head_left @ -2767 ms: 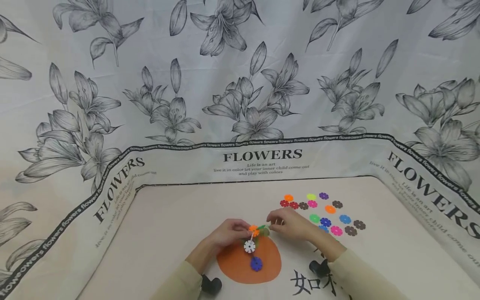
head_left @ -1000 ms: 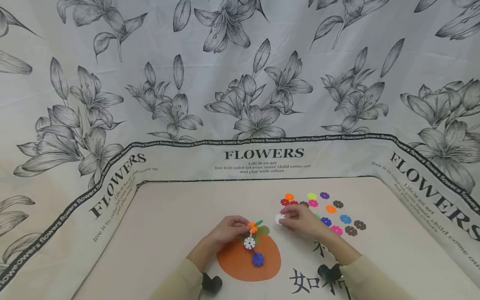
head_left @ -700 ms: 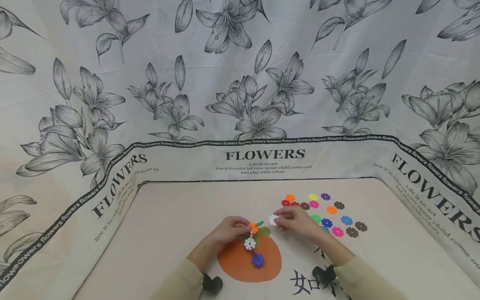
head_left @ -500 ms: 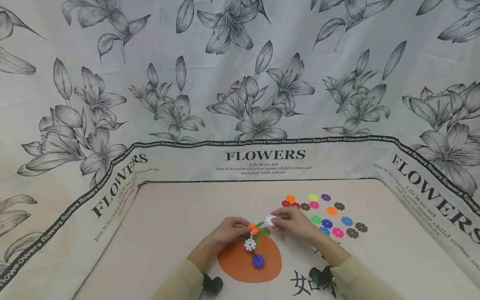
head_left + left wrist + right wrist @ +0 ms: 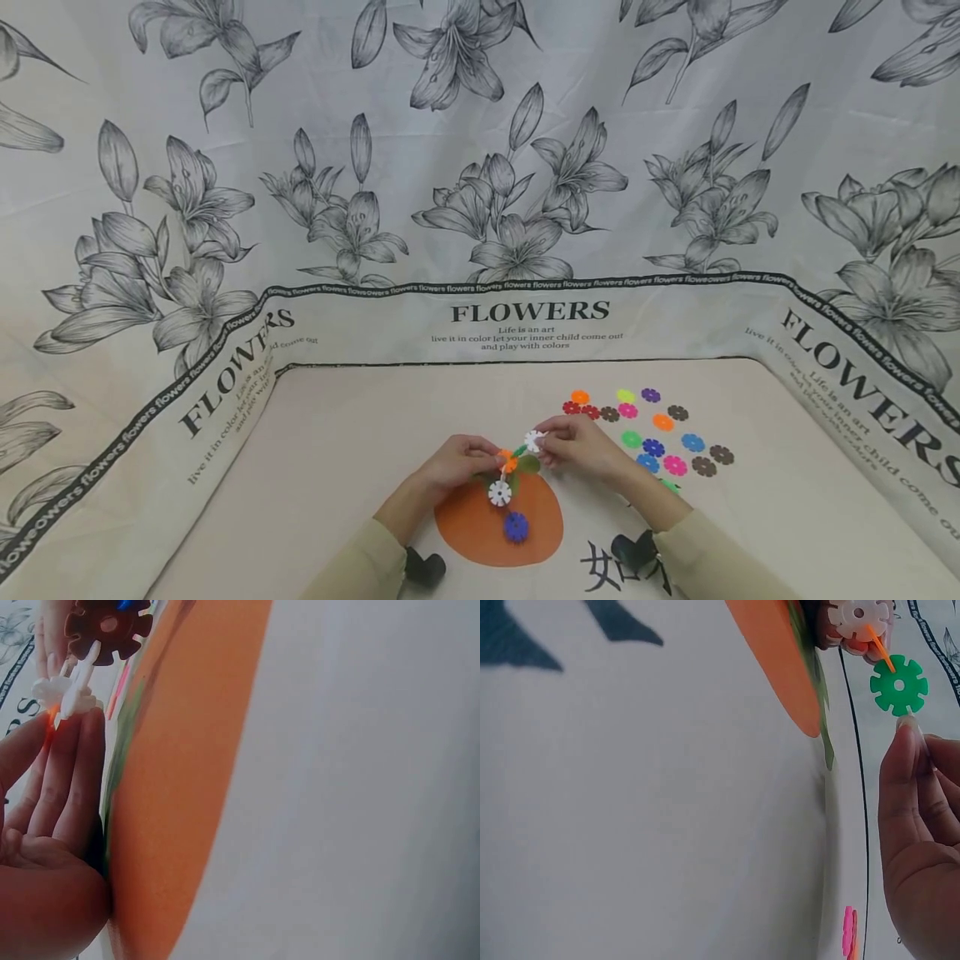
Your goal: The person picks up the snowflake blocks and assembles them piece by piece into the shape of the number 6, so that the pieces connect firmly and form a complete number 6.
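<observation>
My left hand (image 5: 456, 463) pinches the orange disc (image 5: 508, 462) in a chain of slotted plastic snowflake discs. Below it hang a white disc (image 5: 499, 493) and a blue disc (image 5: 516, 527); a brown disc (image 5: 109, 628) shows in the left wrist view. A green disc (image 5: 899, 685) sticks out of the chain toward my right hand (image 5: 576, 447). Thumb and fingers of that hand pinch another white disc (image 5: 533, 441), which meets the green one's edge. In the right wrist view it is mostly hidden behind the fingertips, so how deep the slots sit I cannot tell.
Several loose discs lie at the right back of the table, among them a pink disc (image 5: 675, 465), a yellow disc (image 5: 626, 396) and a brown disc (image 5: 722, 454). An orange fruit print (image 5: 487, 542) marks the tablecloth under the chain. A flower-printed curtain (image 5: 525, 250) stands behind.
My right hand has brought the white disc leftward from near the loose pile to the green disc. The left hand keeps its pinch on the chain, nearly still.
</observation>
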Demonstrator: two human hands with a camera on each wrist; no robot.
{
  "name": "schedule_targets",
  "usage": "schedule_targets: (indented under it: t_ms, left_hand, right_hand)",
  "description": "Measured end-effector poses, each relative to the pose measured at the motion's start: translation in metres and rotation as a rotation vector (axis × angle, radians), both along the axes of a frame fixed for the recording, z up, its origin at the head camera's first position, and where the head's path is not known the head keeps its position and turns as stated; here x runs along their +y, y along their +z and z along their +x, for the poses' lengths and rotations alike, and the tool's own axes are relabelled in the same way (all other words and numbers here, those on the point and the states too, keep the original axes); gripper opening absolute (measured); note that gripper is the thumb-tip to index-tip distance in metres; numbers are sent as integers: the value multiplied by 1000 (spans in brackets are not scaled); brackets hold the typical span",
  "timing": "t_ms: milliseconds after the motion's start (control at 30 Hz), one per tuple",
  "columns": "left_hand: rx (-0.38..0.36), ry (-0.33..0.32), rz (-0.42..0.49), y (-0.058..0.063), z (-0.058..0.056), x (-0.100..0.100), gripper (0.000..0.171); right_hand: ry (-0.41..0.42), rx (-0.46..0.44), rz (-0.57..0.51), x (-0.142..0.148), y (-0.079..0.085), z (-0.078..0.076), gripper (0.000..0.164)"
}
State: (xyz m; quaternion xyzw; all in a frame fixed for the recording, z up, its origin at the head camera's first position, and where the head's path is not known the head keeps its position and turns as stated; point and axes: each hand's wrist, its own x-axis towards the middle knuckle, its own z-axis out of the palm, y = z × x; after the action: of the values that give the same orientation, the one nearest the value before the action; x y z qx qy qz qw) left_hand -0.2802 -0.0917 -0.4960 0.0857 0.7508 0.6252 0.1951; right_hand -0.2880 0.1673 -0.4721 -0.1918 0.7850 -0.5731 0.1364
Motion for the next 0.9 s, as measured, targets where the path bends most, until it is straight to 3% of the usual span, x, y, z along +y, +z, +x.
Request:
schedule_targets:
  t_ms: [600,900]
  left_hand:
    - [24,81,-35,-2,2,6,20]
    - [-3,21,-32,-1,1,5,19]
  right_hand:
    - [31,-11,-21,-5,3,5,27]
    - [88,-8,0,-4,6,4,31]
